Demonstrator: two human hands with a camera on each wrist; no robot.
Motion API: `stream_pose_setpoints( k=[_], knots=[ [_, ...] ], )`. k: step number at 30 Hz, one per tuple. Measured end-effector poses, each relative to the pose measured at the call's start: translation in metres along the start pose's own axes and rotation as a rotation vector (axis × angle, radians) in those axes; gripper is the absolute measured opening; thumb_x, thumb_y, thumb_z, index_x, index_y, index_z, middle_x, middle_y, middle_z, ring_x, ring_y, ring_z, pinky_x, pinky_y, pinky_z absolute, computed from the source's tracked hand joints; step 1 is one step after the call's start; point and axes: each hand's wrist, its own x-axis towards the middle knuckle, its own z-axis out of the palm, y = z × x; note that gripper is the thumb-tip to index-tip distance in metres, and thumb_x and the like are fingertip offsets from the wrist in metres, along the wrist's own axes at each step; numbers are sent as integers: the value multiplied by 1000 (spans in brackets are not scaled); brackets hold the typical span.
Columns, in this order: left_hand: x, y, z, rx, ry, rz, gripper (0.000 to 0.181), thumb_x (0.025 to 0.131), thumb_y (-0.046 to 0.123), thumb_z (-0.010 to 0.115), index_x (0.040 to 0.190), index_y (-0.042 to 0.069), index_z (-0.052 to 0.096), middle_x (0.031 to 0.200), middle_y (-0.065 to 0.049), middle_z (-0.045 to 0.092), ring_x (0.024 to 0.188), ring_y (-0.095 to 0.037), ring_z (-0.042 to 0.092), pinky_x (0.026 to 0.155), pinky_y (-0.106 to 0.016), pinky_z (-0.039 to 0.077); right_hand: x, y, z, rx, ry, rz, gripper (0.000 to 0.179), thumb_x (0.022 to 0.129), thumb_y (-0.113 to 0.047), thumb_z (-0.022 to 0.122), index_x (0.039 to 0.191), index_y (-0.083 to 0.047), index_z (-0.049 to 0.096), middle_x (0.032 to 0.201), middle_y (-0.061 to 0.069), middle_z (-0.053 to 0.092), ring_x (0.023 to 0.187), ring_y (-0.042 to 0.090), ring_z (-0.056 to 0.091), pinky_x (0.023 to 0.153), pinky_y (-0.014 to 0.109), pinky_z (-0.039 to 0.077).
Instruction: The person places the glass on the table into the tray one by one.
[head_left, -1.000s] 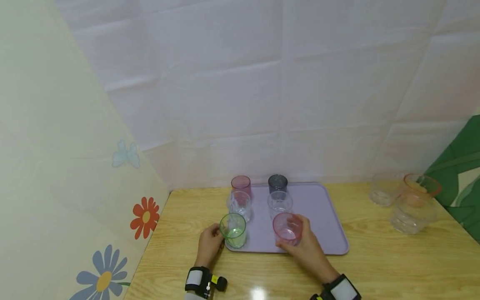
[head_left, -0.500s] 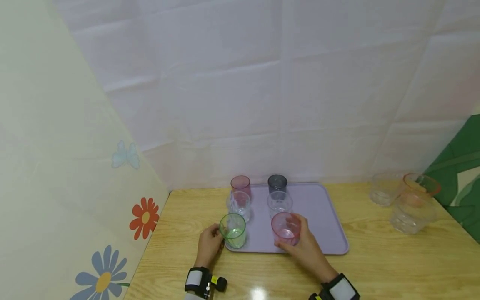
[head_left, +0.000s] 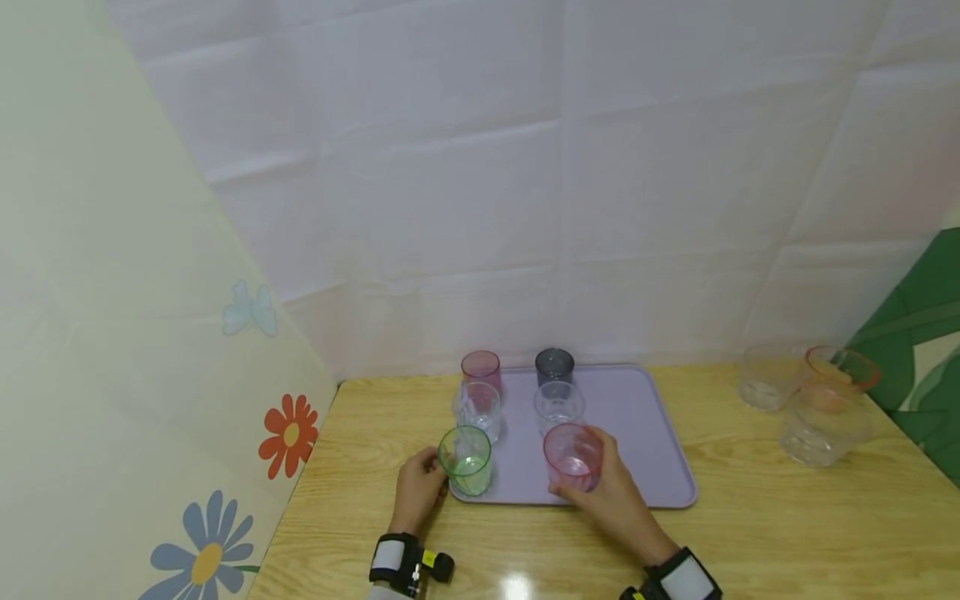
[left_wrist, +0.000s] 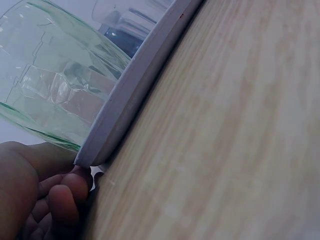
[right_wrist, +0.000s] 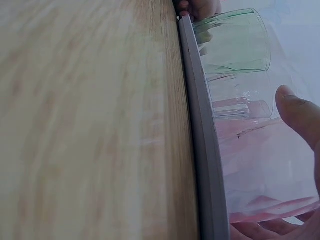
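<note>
In the head view my right hand (head_left: 618,500) grips a pink glass (head_left: 573,458) at the front middle of a lilac tray (head_left: 622,400). The right wrist view shows the thumb (right_wrist: 295,110) on one side of this upright glass and fingers on the other. My left hand (head_left: 418,492) is at the tray's front left corner, beside a green glass (head_left: 468,471). Close up in the left wrist view, its fingers (left_wrist: 65,195) pinch the tray's raised edge (left_wrist: 117,115), one above it and others below. The green glass stands just inside that edge.
Behind the green glass stand a clear glass (head_left: 480,412) and a dark pink glass (head_left: 482,367). A clear glass (head_left: 559,408) and a dark grey glass (head_left: 555,367) stand behind the pink one. Clear glassware (head_left: 817,433), one piece orange-rimmed, is at the table's right, by the wall.
</note>
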Motion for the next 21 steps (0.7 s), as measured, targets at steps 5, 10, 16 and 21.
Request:
stream_pose_setpoints(
  k=[5,10,16,21],
  knots=[
    [0,-1,0,4,2,2,10,92,20,66,94,11,70,67,0,58,50,-13,55,42,-24,46,0,3,-1,5,-4,0,108,64,-45,89,146,-12,27,134,24,52,123,42,54,101,60,43],
    [1,-1,0,9,4,3,11,93,21,66,94,11,70,67,0,58,50,-13,55,42,-25,46,0,4,-2,-11,-5,1,107,65,-44,89,146,-11,26,133,26,53,122,43,55,101,60,43],
    [2,-1,0,22,6,1,10,93,20,66,95,11,70,67,0,58,50,-13,55,43,-26,46,-1,2,-3,-5,-4,-4,106,65,-41,90,145,-10,27,134,25,53,121,42,56,100,59,45],
    [1,-1,0,34,2,-12,10,93,19,65,96,11,70,68,0,58,51,-12,55,43,-25,46,-1,1,-7,-23,-21,10,107,67,-44,88,146,-8,26,136,26,51,121,42,56,99,58,46]
  ],
)
